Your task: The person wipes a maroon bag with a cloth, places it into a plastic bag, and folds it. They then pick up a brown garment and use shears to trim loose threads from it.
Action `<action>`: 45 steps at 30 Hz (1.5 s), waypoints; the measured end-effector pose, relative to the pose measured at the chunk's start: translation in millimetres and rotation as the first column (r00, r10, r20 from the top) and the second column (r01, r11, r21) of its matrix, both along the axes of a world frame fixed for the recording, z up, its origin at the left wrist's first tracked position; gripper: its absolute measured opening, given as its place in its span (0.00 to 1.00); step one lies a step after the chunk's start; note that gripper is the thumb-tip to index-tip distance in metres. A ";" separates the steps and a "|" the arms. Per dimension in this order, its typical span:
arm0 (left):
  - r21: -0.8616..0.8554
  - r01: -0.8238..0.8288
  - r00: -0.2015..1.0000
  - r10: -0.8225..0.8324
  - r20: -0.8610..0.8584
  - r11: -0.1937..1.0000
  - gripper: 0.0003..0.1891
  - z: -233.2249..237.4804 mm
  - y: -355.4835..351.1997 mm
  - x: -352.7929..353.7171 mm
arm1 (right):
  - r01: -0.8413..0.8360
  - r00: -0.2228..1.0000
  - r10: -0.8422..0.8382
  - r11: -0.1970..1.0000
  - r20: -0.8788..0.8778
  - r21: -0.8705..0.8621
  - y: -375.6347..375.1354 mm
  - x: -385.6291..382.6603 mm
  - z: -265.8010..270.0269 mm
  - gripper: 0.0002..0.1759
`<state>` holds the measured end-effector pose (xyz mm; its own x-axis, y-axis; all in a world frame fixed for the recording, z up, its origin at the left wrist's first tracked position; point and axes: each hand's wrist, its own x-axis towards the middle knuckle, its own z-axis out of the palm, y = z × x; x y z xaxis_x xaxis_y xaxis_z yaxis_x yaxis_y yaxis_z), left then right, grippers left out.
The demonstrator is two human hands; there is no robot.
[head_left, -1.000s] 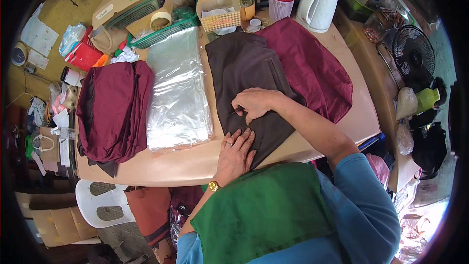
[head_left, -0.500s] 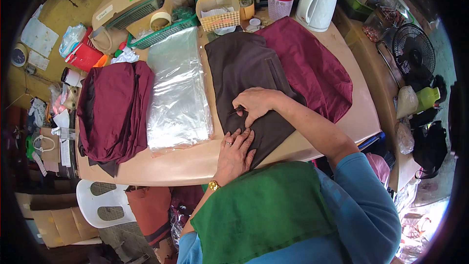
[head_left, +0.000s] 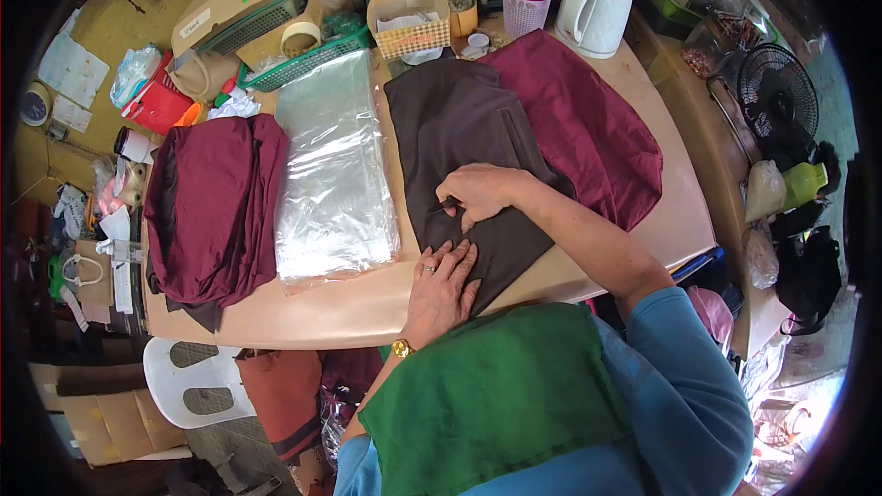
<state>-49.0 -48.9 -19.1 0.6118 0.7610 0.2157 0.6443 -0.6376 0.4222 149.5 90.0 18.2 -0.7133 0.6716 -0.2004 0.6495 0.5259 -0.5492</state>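
Observation:
A dark brown garment, which looks like folded trousers with a welt pocket, lies lengthwise on the table in front of me. My left hand rests flat on its lower part, fingers stretched forward. Just above those fingertips, my right hand is closed around a small dark tool with a thin tip, low over the cloth. Most of the tool is hidden in the fingers, and I cannot tell its kind. Maroon cloth lies beside and partly under the brown garment on the right.
Left of the garment lies a stack of clear plastic bags, then folded maroon cloth. Along the back stand a green basket, a checked box, a glass jar and a white kettle. A white chair stands below left.
My right hand has shifted very slightly, and the tool's thin tip now shows more to the left. My left hand stays in place on the garment.

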 end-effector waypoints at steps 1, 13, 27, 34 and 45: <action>0.000 0.001 1.000 -0.001 0.000 1.000 0.30 0.1 -0.3 0.0 | -0.007 1.000 0.006 0.999 -0.014 -0.038 4.2 0.6 -1.6 0.23; 0.012 -0.006 1.000 0.007 -0.003 1.000 0.29 0.4 -0.7 0.0 | -0.008 1.000 0.008 0.998 -0.007 -0.056 2.4 -0.1 0.6 0.22; -0.001 -0.007 1.000 0.007 -0.002 1.000 0.29 -0.5 -0.6 -0.2 | 0.005 1.000 -0.006 0.999 -0.009 -0.044 -0.5 -0.3 5.0 0.20; 0.013 0.002 1.000 -0.002 -0.011 1.000 0.29 -2.1 0.1 -1.1 | 0.014 1.000 -0.013 1.000 0.008 -0.011 -3.0 -1.6 5.5 0.21; 0.004 -0.009 1.000 0.009 0.000 1.000 0.30 1.0 -0.9 -0.1 | 0.013 1.000 -0.012 0.999 0.024 -0.051 -1.6 -1.5 5.1 0.20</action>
<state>-49.1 -49.8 -18.1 0.6046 0.7658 0.2191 0.6501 -0.6333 0.4198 148.0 88.4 23.3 -0.6994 0.6690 -0.2516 0.6692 0.4894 -0.5591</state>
